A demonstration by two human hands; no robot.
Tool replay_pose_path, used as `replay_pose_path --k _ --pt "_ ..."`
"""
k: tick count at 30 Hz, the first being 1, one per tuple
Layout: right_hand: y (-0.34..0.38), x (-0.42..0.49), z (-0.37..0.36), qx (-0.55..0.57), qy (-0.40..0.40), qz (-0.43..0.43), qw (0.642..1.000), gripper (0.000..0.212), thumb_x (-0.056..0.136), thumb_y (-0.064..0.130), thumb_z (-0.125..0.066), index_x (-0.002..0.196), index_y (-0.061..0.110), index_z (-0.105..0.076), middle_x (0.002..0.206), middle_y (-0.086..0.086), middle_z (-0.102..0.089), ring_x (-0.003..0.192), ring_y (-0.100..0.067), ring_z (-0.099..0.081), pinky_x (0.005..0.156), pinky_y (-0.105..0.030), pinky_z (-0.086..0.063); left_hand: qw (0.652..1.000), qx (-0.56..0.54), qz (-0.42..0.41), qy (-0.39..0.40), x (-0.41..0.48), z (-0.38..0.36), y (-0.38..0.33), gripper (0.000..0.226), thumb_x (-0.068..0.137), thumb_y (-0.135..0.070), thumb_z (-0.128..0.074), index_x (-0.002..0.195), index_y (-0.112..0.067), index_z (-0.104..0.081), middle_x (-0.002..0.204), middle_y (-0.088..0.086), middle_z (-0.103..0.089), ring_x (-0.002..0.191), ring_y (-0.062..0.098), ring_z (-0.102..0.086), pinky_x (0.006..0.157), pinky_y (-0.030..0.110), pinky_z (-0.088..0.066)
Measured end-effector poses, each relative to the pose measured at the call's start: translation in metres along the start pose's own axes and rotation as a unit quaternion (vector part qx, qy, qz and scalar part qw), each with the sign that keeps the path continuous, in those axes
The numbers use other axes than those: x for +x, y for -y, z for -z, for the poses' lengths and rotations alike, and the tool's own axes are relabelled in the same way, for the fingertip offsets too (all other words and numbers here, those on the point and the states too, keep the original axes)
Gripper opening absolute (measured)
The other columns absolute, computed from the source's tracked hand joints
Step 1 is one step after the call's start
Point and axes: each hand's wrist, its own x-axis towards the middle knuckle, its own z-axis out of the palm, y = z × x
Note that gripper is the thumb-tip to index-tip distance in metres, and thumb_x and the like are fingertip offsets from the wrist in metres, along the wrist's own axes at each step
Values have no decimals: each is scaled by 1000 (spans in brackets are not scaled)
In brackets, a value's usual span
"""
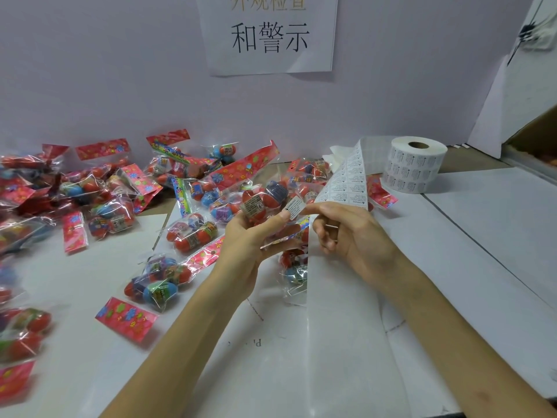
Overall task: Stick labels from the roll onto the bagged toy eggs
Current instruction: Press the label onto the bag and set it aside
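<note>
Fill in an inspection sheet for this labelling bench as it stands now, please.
Surface: white table covered with paper sheets.
Job's things: clear bag of red and blue toy eggs held up; small white printed label against it; white label roll standing at right, its printed strip unwound to the hands.
Clutter: heap of bagged eggs with red flowered headers at left.
Grippers: left hand grips the bag, thumb on the label; right hand pinches the label.
Cables: thin dark line upper right, too blurred to identify.
Surroundings: pale wall with a white paper sign; brown cardboard box at right.
</note>
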Motion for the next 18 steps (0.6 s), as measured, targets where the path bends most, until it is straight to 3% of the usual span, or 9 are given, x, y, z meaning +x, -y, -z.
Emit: replay_pose_path --k 8,18 --pt "-2 0 0 -10 8 2 1000 29 102 17 -50 98 13 -79 67 -5 -55 54 -12 -43 50 -20 -37 1000 12 -9 -26 2 2 3 39 89 -8 -74 126 -3 -63 102 11 -79 91 27 -78 75 38 -65" --pt "-3 1 1 -18 25 -10 999 31 104 17 -48 113 7 -75 69 -5 -54 55 -11 -42 51 -19 -37 998 2 -22 -62 3 3 3 27 88 -7 -76 113 -11 -67 98 8 -80 89 27 -79 68 33 -64"
